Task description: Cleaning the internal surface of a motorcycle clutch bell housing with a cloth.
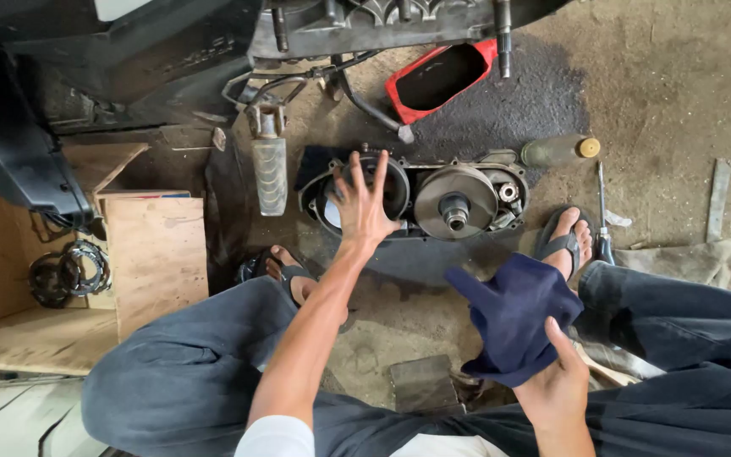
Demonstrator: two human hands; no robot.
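An open engine drive case [416,199] lies on the oily floor between my feet, with a round pulley [454,203] at its right and a round housing at its left. My left hand [364,201] reaches out over the left housing, fingers spread, holding nothing. My right hand [560,385] is closer to me and grips a dark blue rag [513,313], which hangs bunched above my right knee.
A red oil pan [442,78] and a scooter's underside [382,25] lie ahead, with a footpeg [270,169] at left. A spray bottle [558,150] and a screwdriver [602,211] rest at right. A wooden box [150,254] holds round parts [69,271].
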